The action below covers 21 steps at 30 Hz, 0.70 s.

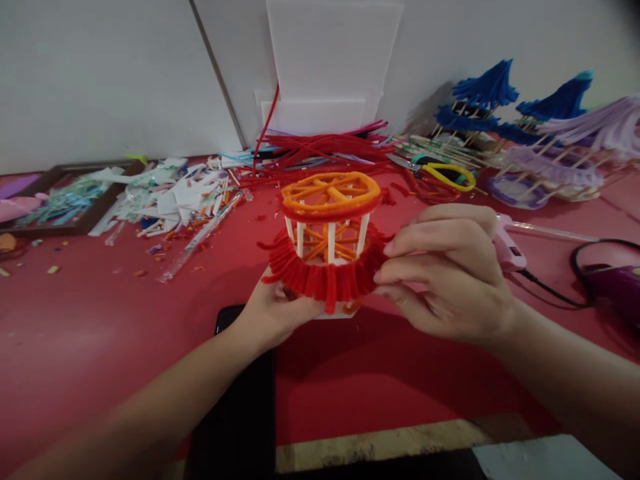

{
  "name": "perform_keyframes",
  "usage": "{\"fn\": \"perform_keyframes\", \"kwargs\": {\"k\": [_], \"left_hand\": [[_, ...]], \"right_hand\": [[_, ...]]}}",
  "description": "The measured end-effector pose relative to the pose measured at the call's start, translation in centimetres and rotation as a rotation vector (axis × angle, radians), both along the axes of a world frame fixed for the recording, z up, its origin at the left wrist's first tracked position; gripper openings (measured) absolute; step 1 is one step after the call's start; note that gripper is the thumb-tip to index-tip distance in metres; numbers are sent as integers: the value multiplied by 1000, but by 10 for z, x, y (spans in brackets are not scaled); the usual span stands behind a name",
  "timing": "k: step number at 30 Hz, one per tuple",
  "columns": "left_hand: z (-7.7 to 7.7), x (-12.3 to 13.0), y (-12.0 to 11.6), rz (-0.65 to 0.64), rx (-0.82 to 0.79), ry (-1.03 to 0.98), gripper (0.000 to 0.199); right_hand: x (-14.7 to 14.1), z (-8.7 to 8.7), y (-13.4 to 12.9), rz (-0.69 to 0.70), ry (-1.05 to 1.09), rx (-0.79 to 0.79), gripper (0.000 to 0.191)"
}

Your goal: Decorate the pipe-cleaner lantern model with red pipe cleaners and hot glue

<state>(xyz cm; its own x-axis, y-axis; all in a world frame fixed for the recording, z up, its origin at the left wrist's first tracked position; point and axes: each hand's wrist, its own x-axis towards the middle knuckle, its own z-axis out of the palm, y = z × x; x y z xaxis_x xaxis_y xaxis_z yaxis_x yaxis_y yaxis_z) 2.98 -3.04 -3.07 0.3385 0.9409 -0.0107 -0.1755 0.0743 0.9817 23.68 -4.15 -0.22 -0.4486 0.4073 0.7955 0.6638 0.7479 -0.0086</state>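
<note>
A small pavilion model (327, 243) stands in the middle of the view, with an orange spoked ring on top, pale wooden posts, and a skirt of red pipe cleaner pieces (325, 280) round its middle. My left hand (280, 307) is closed around the model's lower part from the left; its fingers behind are hidden. My right hand (445, 273) has its fingers bent together at the skirt's right edge, pinching the end of a red pipe cleaner piece there. Beneath the skirt a pale base and a bit of orange show.
Red pipe cleaners (320, 152) lie behind the model. Yellow-handled pliers (450, 177) are to their right, before blue-roofed models (483, 93) and a lilac one (560, 160). A pink glue gun (510, 243) lies right. Scraps (175, 193) and a black phone-like object (240, 387) are left.
</note>
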Motion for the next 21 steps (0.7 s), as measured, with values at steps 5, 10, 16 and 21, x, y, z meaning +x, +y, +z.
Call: {"fn": "perform_keyframes", "kwargs": {"k": [5, 10, 16, 21], "left_hand": [[1, 2, 0, -48, 12, -27, 22], [-1, 2, 1, -44, 34, -28, 19], [0, 1, 1, -62, 33, -50, 29], [-1, 0, 1, -53, 26, -31, 31]], "right_hand": [[2, -1, 1, 40, -9, 29, 3], [4, 1, 1, 41, -33, 30, 2], [-2, -2, -2, -5, -1, -10, 12], [-4, -2, -3, -12, -43, -13, 15]]}}
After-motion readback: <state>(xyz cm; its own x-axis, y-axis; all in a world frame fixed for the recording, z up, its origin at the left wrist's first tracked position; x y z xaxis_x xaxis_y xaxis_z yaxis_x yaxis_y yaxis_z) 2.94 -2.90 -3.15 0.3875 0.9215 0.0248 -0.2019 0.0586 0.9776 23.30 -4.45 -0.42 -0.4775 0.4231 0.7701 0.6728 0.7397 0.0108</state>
